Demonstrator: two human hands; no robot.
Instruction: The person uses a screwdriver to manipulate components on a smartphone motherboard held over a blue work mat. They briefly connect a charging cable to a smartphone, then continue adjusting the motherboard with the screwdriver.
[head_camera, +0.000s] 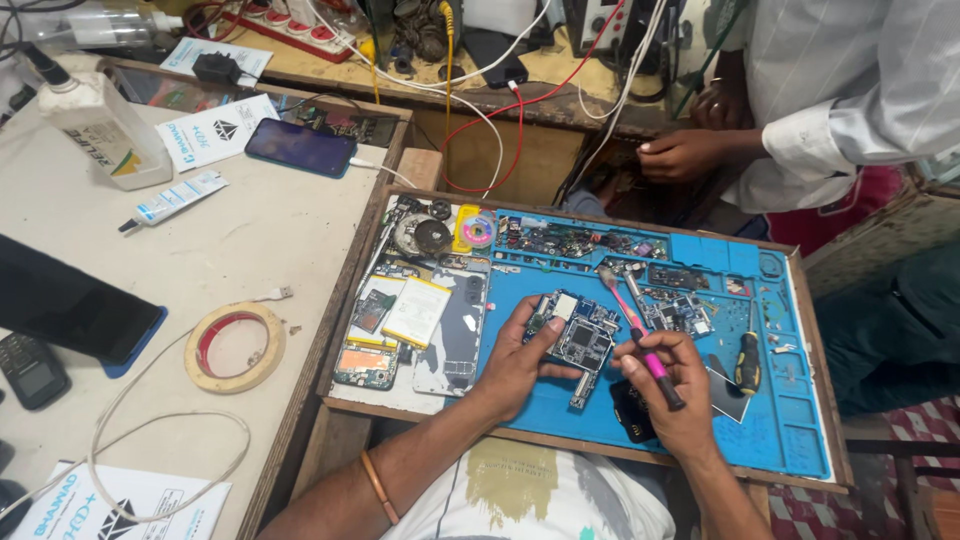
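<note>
**Board in one hand, brush in the other**

Your right hand (672, 385) sits closest, low over the front edge of the blue work mat (800, 440), with the fingers curled snugly around the dark handle end of a pink brush (640, 345). That grip is narrow and closed on the tool; the shaft runs up and to the left from your fist, and its pale bristle head (606, 274) lies above the upper right corner of the circuit board, near a heap of small parts.

Your left hand (520, 360) holds the circuit board (578, 335) by its left edge, thumb on top and fingers beneath, closed on it rather than spread. You have the board over the middle of the mat, just left of the brush shaft. Whether the board's underside rests on the mat cannot be told.

Left of your left hand, an opened phone (450, 330) with a yellowish battery (418, 310) lies on the tray. A yellow-and-black screwdriver (747, 360) rests on the mat to the right of your right hand. On the table at far left lies a roll of tape (236, 346). Another person's hand (680, 152) is at work beyond the tray's far edge.
</note>
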